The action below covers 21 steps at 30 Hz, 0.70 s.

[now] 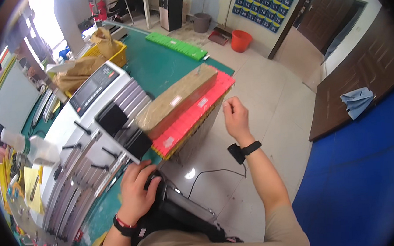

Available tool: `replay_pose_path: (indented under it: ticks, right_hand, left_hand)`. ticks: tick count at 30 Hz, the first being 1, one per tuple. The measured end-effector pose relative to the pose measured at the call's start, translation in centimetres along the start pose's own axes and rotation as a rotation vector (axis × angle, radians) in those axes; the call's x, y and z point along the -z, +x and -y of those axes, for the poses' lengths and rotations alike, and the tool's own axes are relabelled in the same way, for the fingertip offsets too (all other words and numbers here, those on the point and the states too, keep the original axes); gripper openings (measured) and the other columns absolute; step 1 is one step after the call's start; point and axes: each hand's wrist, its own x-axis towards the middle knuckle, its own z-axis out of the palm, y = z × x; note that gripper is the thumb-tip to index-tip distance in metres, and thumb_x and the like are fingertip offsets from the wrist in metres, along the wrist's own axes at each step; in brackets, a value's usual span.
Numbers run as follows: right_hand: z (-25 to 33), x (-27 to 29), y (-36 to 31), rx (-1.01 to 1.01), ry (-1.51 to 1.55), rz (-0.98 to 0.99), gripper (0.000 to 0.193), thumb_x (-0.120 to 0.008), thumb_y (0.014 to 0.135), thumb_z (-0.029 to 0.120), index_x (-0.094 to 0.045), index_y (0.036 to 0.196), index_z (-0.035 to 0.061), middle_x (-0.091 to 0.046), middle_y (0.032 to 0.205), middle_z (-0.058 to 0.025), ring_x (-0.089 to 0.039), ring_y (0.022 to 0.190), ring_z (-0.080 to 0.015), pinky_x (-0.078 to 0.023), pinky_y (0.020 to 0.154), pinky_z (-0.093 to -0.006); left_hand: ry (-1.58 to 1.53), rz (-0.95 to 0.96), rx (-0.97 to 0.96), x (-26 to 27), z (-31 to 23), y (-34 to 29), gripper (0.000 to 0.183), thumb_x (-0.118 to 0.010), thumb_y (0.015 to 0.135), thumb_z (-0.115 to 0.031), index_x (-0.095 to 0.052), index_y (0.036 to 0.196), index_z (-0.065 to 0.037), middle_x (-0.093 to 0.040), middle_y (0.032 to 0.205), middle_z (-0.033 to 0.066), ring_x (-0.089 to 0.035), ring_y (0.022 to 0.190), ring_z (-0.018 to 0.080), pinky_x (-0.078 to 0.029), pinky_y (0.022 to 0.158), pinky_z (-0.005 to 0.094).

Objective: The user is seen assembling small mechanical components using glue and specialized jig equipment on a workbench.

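My left hand (139, 191) bends its fingers over a black rounded part (154, 177) beside the machine's front edge; what lies under the fingers is hidden. My right hand (237, 119) is closed and raised over the floor, apart from the bench; I cannot make out anything in it. Between them, at the bench corner, a long brown-wrapped block (176, 99) lies on red strips (205, 104), with a yellow layer below. The white machine (100, 91), with a control panel and black clamp-like blocks (123, 131), stands to the left of this stack.
A green strip (176, 45) lies along the far side of the green bench (142, 57). Behind the machine is a yellow basket (118, 57) with brown paper. An orange bucket (240, 40) stands on the floor. A black cable (210, 171) runs to my right wrist.
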Motion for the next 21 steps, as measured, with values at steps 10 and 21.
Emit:
replay_pose_path:
  ticks: [10, 21]
  right_hand:
    - [-4.8, -1.0, -0.6, 0.116, -0.147, 0.176, 0.007, -0.068, 0.1, 0.007, -0.066, 0.101, 0.0011, -0.07, 0.094, -0.0209, -0.069, 0.084, -0.0429, -0.056, 0.073, -0.0491]
    - [0.5, -1.0, 0.4, 0.525, -0.185, 0.033, 0.015, -0.08, 0.086, 0.002, -0.074, 0.1, 0.0021, -0.07, 0.126, -0.0152, -0.063, 0.128, -0.0396, -0.052, 0.108, -0.0506]
  left_hand:
    - [-0.026, -0.008, 0.258, -0.7, 2.2, -0.5, 0.041, -0.086, 0.087, -0.01, -0.076, 0.126, -0.001, -0.074, 0.128, 0.0216, -0.067, 0.121, 0.0442, -0.052, 0.106, 0.0502]
    - [0.094, 0.026, 0.166, -1.2, 2.0, -0.8, 0.051, -0.086, 0.087, -0.011, -0.069, 0.134, 0.002, -0.073, 0.136, 0.0236, -0.067, 0.125, 0.0442, -0.05, 0.109, 0.0481]
